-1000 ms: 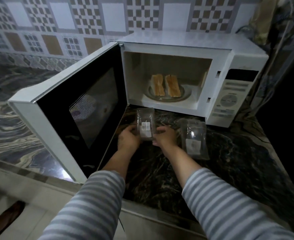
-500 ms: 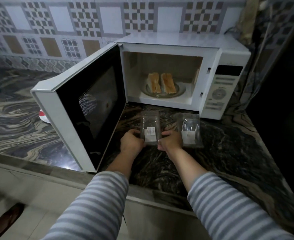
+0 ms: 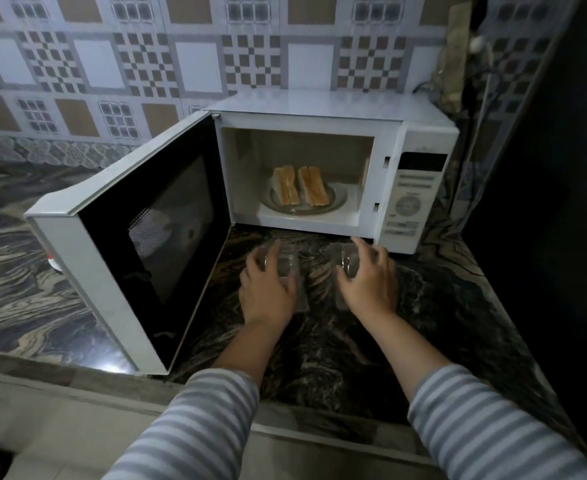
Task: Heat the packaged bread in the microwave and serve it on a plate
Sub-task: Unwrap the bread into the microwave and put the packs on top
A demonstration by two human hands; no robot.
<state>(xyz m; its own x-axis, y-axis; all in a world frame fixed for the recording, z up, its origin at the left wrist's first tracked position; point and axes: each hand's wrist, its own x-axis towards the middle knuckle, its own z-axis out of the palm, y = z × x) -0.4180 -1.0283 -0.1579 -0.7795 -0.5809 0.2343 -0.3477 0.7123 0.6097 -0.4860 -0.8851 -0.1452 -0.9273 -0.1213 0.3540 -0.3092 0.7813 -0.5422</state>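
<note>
Here each hand, left hand [image 3: 268,289] and right hand [image 3: 368,282], has fingers curled on a slippery empty wrapper [image 3: 285,263] that may slide off the bench [image 3: 458,306].

bread [image 3: 300,186]: two pieces on a plate [image 3: 337,201] in the open microwave [image 3: 420,133]
left hand [image 3: 267,292]: on a clear pack [image 3: 287,261]
right hand [image 3: 368,284]: on another pack [image 3: 345,259]

White microwave [image 3: 323,109] with black-windowed door [image 3: 167,237], golden-brown bread slices [image 3: 302,185], dark swirled marble counter [image 3: 441,306], grey-and-white striped sleeves [image 3: 486,424], checkered brown-and-white wall tiles [image 3: 146,64].
</note>
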